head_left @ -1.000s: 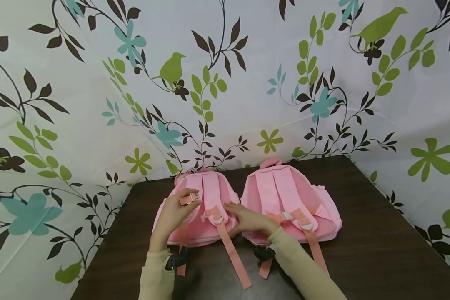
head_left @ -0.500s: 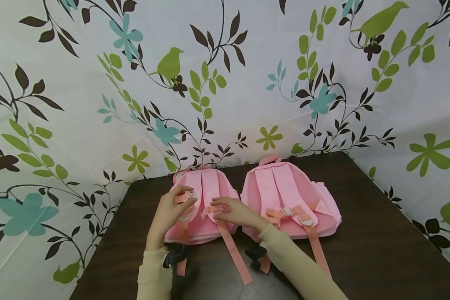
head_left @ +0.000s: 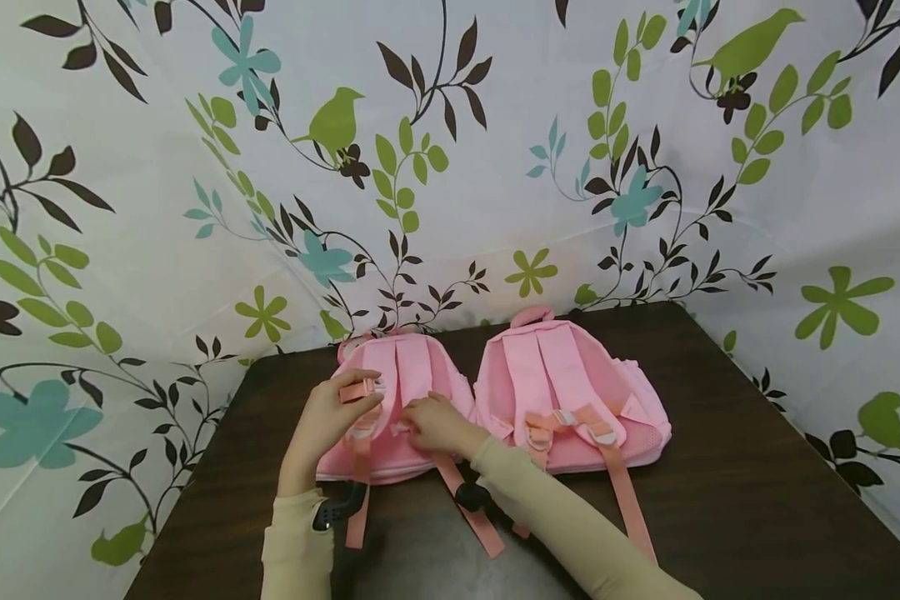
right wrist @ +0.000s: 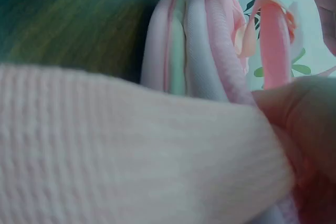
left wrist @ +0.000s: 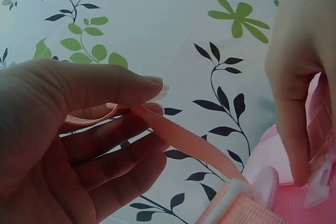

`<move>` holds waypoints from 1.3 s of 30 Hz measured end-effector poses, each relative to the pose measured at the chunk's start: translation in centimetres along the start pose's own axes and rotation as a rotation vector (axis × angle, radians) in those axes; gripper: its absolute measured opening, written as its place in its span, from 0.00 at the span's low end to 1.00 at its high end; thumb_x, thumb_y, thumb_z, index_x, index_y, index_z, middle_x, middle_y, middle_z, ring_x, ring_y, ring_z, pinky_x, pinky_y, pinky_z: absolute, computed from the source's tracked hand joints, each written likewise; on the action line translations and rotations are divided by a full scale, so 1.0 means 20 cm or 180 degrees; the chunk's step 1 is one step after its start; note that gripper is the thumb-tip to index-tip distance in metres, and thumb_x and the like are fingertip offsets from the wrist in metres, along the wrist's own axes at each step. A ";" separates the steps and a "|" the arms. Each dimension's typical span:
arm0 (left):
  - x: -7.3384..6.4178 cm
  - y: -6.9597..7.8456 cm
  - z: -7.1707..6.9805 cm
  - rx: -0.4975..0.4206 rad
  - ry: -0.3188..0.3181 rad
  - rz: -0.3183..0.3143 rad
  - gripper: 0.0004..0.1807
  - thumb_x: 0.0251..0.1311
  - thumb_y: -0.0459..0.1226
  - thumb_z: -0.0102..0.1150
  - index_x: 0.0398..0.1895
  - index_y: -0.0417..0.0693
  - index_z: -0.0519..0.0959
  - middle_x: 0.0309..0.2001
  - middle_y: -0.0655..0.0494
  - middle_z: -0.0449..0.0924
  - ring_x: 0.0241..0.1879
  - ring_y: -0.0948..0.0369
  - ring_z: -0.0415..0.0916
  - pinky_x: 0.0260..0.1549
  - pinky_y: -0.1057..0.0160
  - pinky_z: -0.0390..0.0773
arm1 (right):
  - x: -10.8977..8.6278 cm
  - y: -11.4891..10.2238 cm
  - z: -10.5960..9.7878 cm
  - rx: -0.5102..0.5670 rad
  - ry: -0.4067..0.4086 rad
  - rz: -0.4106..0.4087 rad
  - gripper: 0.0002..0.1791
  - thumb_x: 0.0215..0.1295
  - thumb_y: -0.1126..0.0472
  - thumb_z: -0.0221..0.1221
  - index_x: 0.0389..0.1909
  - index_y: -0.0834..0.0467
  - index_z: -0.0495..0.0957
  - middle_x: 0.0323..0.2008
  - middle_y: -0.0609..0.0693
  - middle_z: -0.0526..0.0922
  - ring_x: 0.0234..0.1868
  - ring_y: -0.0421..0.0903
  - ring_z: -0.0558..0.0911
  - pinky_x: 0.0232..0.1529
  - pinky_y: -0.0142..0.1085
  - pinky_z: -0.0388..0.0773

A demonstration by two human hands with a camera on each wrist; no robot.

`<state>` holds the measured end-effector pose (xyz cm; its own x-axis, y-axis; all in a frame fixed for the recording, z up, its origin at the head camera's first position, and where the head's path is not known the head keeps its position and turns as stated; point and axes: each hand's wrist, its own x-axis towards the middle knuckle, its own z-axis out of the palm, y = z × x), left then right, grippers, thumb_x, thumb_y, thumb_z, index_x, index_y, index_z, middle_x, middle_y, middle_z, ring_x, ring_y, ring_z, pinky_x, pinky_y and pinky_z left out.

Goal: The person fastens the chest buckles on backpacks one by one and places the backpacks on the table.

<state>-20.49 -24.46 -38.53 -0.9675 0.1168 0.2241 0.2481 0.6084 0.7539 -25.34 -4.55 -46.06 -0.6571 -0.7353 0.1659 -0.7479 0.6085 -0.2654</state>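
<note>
Two pink backpacks lie on the table with their strap sides up. Over the left backpack [head_left: 397,463], my left hand [head_left: 318,429] pinches an orange strap [left wrist: 184,142] between thumb and fingers. A white buckle piece [head_left: 378,385] pokes out past the fingertips. My right hand [head_left: 444,427] reaches down over the other shoulder strap of that backpack, fingers curled downward. Close by its fingertip in the left wrist view is a clear buckle clip [left wrist: 317,187]. Whether the right fingers grip the clip or its strap is hidden.
The right backpack [head_left: 487,392] stands beside the left one, its orange chest strap [head_left: 543,422] joined by a white buckle [head_left: 564,417]. Loose orange strap ends [head_left: 626,500] trail toward the front of the dark table [head_left: 750,467]. A patterned cloth [head_left: 465,208] hangs behind.
My right hand has moved left from the side of the left backpack onto its right shoulder strap, and its fingers have curled down. The left hand keeps pinching its strap.
</note>
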 end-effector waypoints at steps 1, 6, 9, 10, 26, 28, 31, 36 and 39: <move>0.00 0.00 0.00 -0.0016 -0.0008 -0.0011 0.21 0.62 0.45 0.70 0.56 0.48 0.83 0.57 0.49 0.81 0.57 0.49 0.76 0.54 0.41 0.76 | 0.00 0.00 0.01 -0.0031 0.0039 0.0017 0.10 0.64 0.59 0.64 0.46 0.53 0.85 0.43 0.45 0.84 0.50 0.43 0.81 0.68 0.52 0.64; 0.01 0.01 -0.02 -0.0071 0.0029 -0.0011 0.21 0.62 0.45 0.70 0.57 0.48 0.83 0.57 0.49 0.82 0.53 0.51 0.79 0.53 0.45 0.77 | -0.02 0.00 0.01 -0.0052 0.0273 0.0012 0.07 0.63 0.62 0.65 0.42 0.53 0.86 0.41 0.46 0.84 0.49 0.45 0.81 0.63 0.50 0.68; 0.01 0.01 -0.02 -0.0115 0.0062 -0.0011 0.21 0.62 0.45 0.70 0.56 0.48 0.83 0.57 0.49 0.82 0.52 0.52 0.79 0.52 0.47 0.77 | -0.02 0.01 0.01 0.0115 0.0376 -0.0050 0.06 0.63 0.63 0.65 0.40 0.54 0.87 0.38 0.46 0.85 0.46 0.45 0.81 0.57 0.46 0.70; 0.01 0.01 -0.03 -0.0145 0.0055 -0.0025 0.21 0.62 0.45 0.70 0.56 0.49 0.83 0.57 0.50 0.82 0.52 0.52 0.79 0.51 0.47 0.77 | -0.02 0.01 0.01 0.0218 0.0407 -0.0070 0.07 0.63 0.64 0.65 0.41 0.54 0.88 0.38 0.47 0.85 0.45 0.45 0.82 0.56 0.44 0.71; -0.01 -0.04 0.03 -0.0140 -0.0023 -0.0027 0.23 0.60 0.48 0.71 0.57 0.51 0.83 0.55 0.52 0.83 0.55 0.52 0.78 0.52 0.45 0.79 | -0.14 0.10 -0.06 0.2221 0.0958 0.0532 0.14 0.69 0.58 0.65 0.53 0.55 0.85 0.45 0.46 0.85 0.46 0.42 0.82 0.51 0.38 0.80; -0.02 -0.04 0.04 -0.0128 -0.0019 -0.0008 0.23 0.60 0.49 0.71 0.56 0.52 0.83 0.56 0.52 0.82 0.56 0.52 0.78 0.53 0.44 0.78 | -0.15 0.11 -0.06 0.2324 0.1013 0.0605 0.15 0.68 0.57 0.65 0.54 0.55 0.85 0.46 0.46 0.85 0.47 0.42 0.82 0.51 0.38 0.80; -0.02 -0.03 0.05 -0.0088 0.0012 0.0004 0.23 0.60 0.50 0.71 0.56 0.53 0.84 0.56 0.53 0.82 0.58 0.52 0.76 0.54 0.42 0.77 | -0.15 0.11 -0.07 0.2420 0.1090 0.0653 0.16 0.68 0.56 0.65 0.55 0.54 0.84 0.48 0.47 0.85 0.48 0.42 0.83 0.51 0.37 0.80; 0.01 -0.02 0.07 -0.0110 -0.0001 -0.0014 0.23 0.60 0.50 0.71 0.57 0.53 0.84 0.57 0.55 0.82 0.57 0.53 0.78 0.54 0.43 0.78 | -0.14 0.11 -0.08 0.2619 0.1153 0.0667 0.16 0.68 0.57 0.66 0.55 0.55 0.84 0.52 0.48 0.84 0.50 0.43 0.83 0.52 0.37 0.80; 0.02 -0.01 0.08 -0.0212 -0.0054 -0.0035 0.24 0.60 0.50 0.71 0.58 0.52 0.83 0.57 0.54 0.82 0.54 0.54 0.79 0.53 0.46 0.79 | -0.13 0.11 -0.08 0.2700 0.1192 0.0651 0.16 0.68 0.58 0.66 0.55 0.55 0.84 0.53 0.49 0.84 0.51 0.43 0.83 0.52 0.36 0.80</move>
<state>-20.97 -23.30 -39.61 -0.9707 0.1242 0.2056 0.2397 0.5560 0.7959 -25.54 -0.81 -45.56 -0.8654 -0.4055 0.2945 -0.3938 0.1869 -0.9000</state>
